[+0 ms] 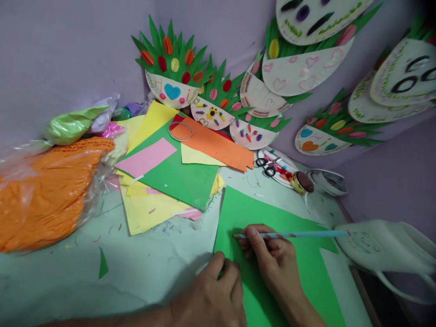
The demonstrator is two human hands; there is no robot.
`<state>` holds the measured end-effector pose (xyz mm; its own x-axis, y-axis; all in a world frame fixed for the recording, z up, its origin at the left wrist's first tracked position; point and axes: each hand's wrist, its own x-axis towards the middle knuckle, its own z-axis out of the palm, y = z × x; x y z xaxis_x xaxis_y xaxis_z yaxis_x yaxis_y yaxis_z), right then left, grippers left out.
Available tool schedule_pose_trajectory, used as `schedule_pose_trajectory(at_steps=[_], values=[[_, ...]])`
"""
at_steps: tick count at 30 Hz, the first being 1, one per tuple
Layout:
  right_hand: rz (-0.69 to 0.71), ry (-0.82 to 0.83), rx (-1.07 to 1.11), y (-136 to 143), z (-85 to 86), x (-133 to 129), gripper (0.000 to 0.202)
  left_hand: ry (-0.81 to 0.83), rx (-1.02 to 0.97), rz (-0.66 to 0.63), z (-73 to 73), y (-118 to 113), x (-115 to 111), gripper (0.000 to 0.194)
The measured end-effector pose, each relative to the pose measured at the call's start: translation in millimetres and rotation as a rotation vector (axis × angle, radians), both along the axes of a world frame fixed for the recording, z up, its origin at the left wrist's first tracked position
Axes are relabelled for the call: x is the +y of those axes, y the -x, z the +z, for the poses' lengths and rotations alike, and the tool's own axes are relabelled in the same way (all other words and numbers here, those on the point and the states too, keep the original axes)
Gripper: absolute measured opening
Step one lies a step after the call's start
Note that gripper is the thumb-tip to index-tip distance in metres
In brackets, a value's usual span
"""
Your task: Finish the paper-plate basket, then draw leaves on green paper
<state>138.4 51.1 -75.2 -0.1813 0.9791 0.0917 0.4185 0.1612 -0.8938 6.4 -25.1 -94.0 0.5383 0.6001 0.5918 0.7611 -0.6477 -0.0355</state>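
Observation:
A large green paper sheet [259, 209] lies on the pale table, with a notch cut at its right edge. My right hand [272, 259] pinches a light blue pencil [313, 234], its tip at the sheet's surface near the left edge. Close by on the left, my left hand [218, 288] rests on the sheet's left edge with its fingers curled; what lies under them, if anything, is hidden. A small green paper scrap [102, 263] sits on the table farther left.
Paper sheets [190, 186] in several colours are piled ahead. Bagged orange material [51, 190] stands left. Black-handled scissors [269, 166] and a tape roll [302, 182] lie at the back right, a white bag [384, 245] at the right. Paper crafts [306, 68] lean along the wall.

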Motion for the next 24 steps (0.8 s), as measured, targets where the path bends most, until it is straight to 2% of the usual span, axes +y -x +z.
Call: schedule_pose_trajectory(at_steps=[7,11,15,17,24], values=[[-0.048,0.025,0.031,2,-1.5,11,0.036,0.079,0.032,-0.002,8.3,3,-1,0.021],[-0.041,0.045,0.021,2,-0.4,13,0.037,0.206,0.028,0.046,13.9,4,3,0.019],[-0.041,0.034,0.011,3,0.4,12,0.038,0.297,0.102,0.075,17.9,10,9,0.050],[-0.059,0.026,0.012,4,0.3,12,0.038,0.288,0.108,0.067,16.8,12,11,0.056],[-0.110,0.010,0.035,7,1.1,22,0.037,0.222,0.071,0.111,2.8,6,11,0.034]])
